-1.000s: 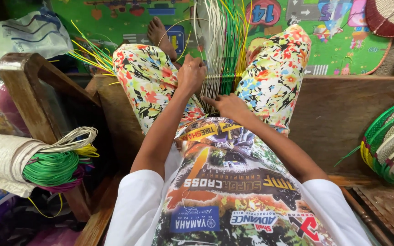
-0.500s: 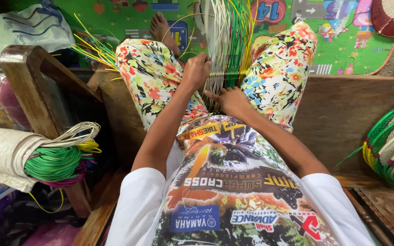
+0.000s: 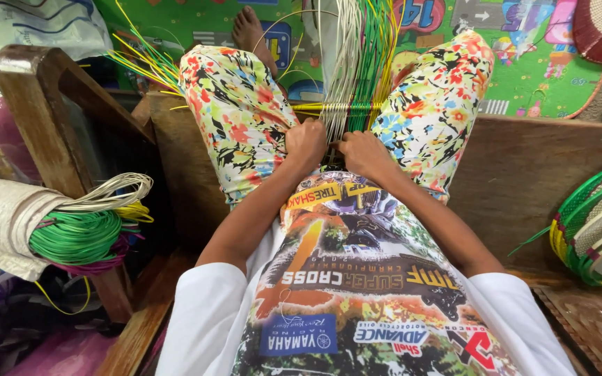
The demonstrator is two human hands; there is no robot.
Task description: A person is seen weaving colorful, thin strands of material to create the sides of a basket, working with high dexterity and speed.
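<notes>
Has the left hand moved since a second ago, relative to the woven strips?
Yes, slightly. The left hand has come down from higher on the strips toward the person's lap, now level with the right hand, both beneath the woven band.

Between the flowered knees, the left hand (image 3: 306,144) and right hand (image 3: 364,152) close on the near edge of a bundle of white and green strips (image 3: 354,63) that fans away across the play mat (image 3: 524,42). A wooden chair arm (image 3: 43,104) stands at left, above coils of green cord (image 3: 78,237). Woven fans (image 3: 597,223) lie at right.
</notes>
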